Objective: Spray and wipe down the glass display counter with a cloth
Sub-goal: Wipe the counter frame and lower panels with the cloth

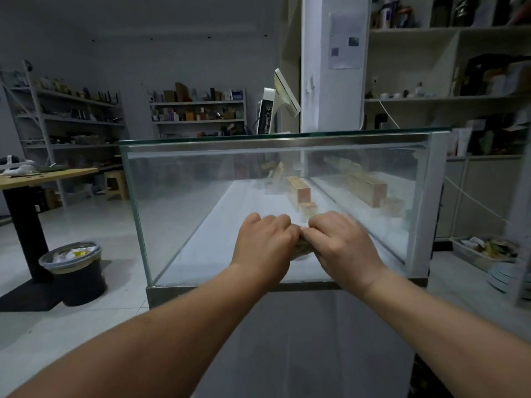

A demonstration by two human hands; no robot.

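The cloth [302, 249] shows only as a sliver against the counter [258, 145] glass. The rest is hidden under the curled left hand [265, 242] and right hand [343, 242], whose fingertips are out of sight. Boxes [298, 191] inside the counter are hazed by the glass. The forearms [172, 326] are cut by the bottom edge. Goods on the shelves [198, 110] behind the counter are too small to tell.

Grey wall [143, 38], pale tiled floor [86, 219], cluttered shelves [198, 110], wooden table [43, 176], black bin [74, 271].
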